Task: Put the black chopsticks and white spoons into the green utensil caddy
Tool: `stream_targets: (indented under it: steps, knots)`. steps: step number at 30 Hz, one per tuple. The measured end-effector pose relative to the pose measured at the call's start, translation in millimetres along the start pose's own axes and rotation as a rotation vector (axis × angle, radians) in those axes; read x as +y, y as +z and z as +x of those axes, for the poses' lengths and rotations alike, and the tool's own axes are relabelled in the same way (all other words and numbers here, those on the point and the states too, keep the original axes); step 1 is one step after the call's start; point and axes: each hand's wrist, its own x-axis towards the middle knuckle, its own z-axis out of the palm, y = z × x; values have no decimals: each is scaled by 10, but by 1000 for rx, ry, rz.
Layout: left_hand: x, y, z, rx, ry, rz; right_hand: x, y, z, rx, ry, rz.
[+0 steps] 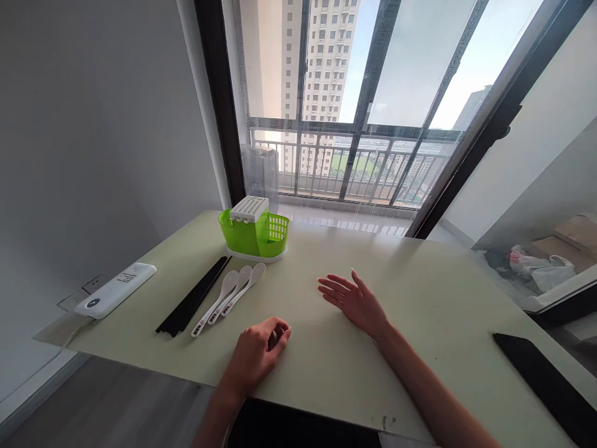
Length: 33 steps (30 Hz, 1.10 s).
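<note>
My left hand (259, 350) rests near the front edge of the table, its fingers curled in toward the thumb and nothing visible in them. My right hand (357, 303) lies to the right with the palm turned up and the fingers stretched out, holding nothing. Left of my left hand lie three white spoons (237, 291) with dark and red marks on their handles. Beside them is a bundle of black chopsticks (196, 298). Behind the spoons stands a green utensil caddy (242, 239) with a slotted white top and base. Neither hand touches any of these.
The pale table (317, 373) bears a white boxy device (116, 290) with a cable at its left edge. A flat black object (543, 379) lies at the right. Beyond the table are a glass sliding door (340, 149) and, at right, plastic bags (543, 267) on the floor.
</note>
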Motion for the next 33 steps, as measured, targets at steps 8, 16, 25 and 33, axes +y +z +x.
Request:
stream_targets:
  steps: [8,16,25,33]
  knots:
    - [-183,-281,-42,103,72,96,25,-26,9,22,5,-34]
    - [-908,-1039,-124,684,-105,479,50,-56,14,47,17,-62]
    - [-1224,-1089,-227,622,-290,628,76,-90,16,72,29,-104]
    - [-1093,-1211,-159,450,-438,595,73,-53,-4,92,23,-128]
